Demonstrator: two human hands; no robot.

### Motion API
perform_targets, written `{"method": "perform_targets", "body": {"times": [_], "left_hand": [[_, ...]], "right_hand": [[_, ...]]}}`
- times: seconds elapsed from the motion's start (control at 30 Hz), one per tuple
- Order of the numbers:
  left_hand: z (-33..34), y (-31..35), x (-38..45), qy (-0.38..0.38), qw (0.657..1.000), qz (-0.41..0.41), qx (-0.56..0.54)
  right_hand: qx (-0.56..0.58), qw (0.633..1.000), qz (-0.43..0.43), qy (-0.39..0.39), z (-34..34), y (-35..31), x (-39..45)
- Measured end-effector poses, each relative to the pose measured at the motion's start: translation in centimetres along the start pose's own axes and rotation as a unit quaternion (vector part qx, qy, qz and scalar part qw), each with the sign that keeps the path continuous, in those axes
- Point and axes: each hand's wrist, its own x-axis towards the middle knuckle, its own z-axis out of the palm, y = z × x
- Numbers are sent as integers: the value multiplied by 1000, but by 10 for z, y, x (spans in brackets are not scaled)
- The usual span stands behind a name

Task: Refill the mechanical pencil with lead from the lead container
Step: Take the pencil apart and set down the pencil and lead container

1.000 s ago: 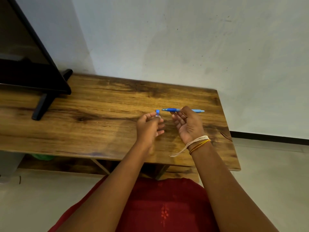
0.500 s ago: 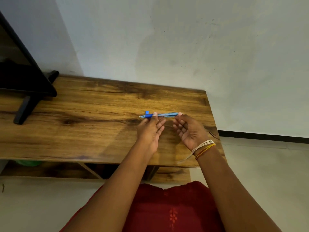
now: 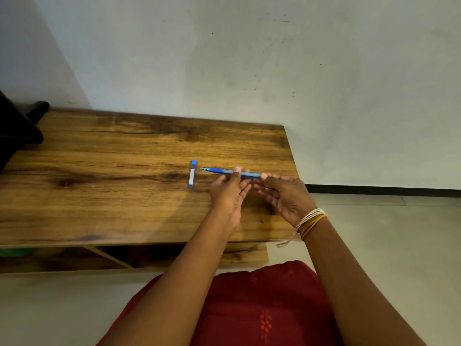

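Note:
The blue mechanical pencil is held level just above the wooden table, with its tip pointing left. My left hand pinches the barrel near its middle. The fingertips of my right hand meet the pencil's rear end, and the other fingers are loosely curled. The lead container, a slim clear case with blue ends, lies flat on the table just left of the pencil tip, and neither hand touches it.
A black screen with its stand occupies the table's far left corner. The table's right edge runs close beside my right hand. A lower shelf sits under the tabletop. The wall stands right behind the table.
My left hand has let go of the lead container, which now lies on the table. It has taken hold of the pencil's barrel, and my right hand has slid to the rear end.

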Motion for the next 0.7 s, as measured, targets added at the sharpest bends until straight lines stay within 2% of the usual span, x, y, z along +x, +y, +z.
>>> {"method": "perform_targets", "body": {"times": [0.17, 0.3, 0.37, 0.4, 0.43, 0.5, 0.57, 0.7], "left_hand": [[7, -9, 1, 17, 1000, -2, 20], [8, -7, 5, 37, 999, -1, -5], [7, -7, 6, 37, 999, 11, 18], [7, -8, 6, 37, 999, 19, 34], [6, -9, 6, 38, 998, 25, 48], [4, -11, 6, 46, 996, 28, 66], [1, -10, 7, 56, 996, 17, 62], [-4, -6, 11, 66, 996, -3, 58]], "right_hand": [[-19, 1000, -7, -14, -9, 1, 3], [5, 1000, 2, -25, -11, 0, 6], [-31, 999, -2, -9, -12, 2, 8], [-88, 996, -22, 22, -13, 3, 10], [-168, 982, -55, 68, -15, 5, 12], [-305, 930, -132, 154, -19, 9, 18], [-350, 899, -171, 198, -22, 9, 23], [-372, 879, -191, 228, -24, 7, 35]]}}
